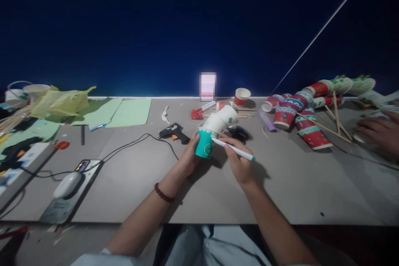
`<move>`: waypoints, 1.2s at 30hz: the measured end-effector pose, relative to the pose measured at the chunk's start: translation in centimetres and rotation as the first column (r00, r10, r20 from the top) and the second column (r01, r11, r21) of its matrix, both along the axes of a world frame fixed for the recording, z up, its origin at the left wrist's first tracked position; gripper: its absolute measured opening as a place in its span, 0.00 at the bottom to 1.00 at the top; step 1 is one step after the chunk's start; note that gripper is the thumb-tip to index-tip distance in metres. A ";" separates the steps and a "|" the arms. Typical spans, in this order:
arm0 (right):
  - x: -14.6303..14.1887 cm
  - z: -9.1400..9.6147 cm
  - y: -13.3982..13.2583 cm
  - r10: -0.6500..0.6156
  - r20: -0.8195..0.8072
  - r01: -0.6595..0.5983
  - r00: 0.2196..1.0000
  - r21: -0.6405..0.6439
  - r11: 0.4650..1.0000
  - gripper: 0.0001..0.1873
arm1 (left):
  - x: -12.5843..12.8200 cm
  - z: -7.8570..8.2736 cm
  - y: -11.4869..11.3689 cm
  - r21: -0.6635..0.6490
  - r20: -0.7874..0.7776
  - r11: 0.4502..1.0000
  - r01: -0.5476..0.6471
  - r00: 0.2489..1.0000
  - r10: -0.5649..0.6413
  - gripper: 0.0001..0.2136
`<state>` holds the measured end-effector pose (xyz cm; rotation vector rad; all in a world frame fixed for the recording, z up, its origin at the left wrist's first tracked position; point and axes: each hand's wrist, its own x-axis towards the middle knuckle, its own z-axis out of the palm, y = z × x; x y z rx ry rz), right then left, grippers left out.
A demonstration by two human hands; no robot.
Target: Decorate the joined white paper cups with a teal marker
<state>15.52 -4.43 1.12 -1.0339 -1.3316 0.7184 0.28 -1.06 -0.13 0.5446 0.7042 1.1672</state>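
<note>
My left hand (188, 156) is wrapped round a row of joined paper cups, its near end a teal cup (204, 143) with a pale scalloped band. White cups (222, 119) continue from it toward the upper right. Between the fingers of my right hand (239, 162) is a white marker pen (235, 149) with a teal end; its other end is at the teal cup's side. Whether the tip touches the cup I cannot tell. Just left of the cups lies a black glue gun (174, 132), its cord running left.
At right are joined red and blue paper cups (289, 110) with wooden sticks, and another person's hand (378, 129). A single cup (242, 97) stands at the back. Green paper (129, 112), a yellow bag (59, 102), a phone (59, 208) with a white case (67, 185) and a power strip (26, 170) lie left.
</note>
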 end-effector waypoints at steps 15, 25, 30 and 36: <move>0.0 0.3 0.0 0.005 0.006 -0.005 1.000 -0.014 1.000 0.10 | -0.2 -0.3 0.0 -0.034 -0.020 0.999 0.015 1.000 -0.016 0.21; -0.1 0.4 -0.1 -0.030 -0.001 0.030 1.000 -0.037 0.999 0.10 | 0.0 0.0 0.0 -0.044 -0.009 0.999 0.005 1.000 -0.005 0.21; 0.0 0.2 0.0 0.006 -0.001 -0.006 1.000 -0.025 1.000 0.10 | -0.1 -0.1 0.0 -0.044 0.008 0.999 0.010 1.000 -0.009 0.21; -0.1 0.1 0.0 -0.034 -0.003 0.034 0.999 -0.023 0.999 0.10 | 0.0 0.2 -0.1 -0.040 -0.015 0.999 0.014 1.000 -0.015 0.21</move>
